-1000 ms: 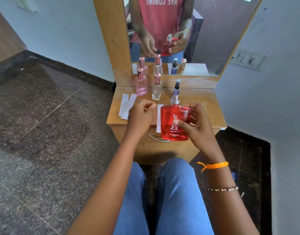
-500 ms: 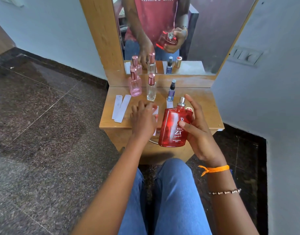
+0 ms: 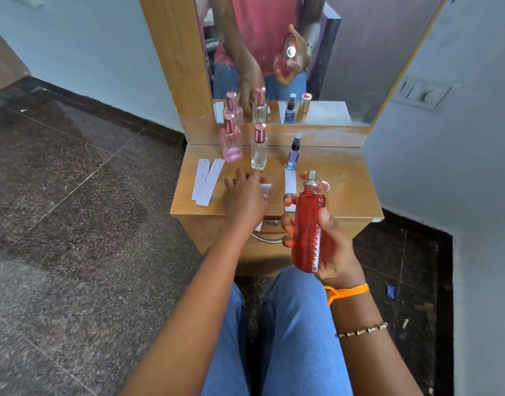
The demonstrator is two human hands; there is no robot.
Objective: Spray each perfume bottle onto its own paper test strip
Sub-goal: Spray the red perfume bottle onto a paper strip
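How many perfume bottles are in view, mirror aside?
4: red bottle in the right hand; pink bottle, clear bottle and small blue bottle standing on the table.
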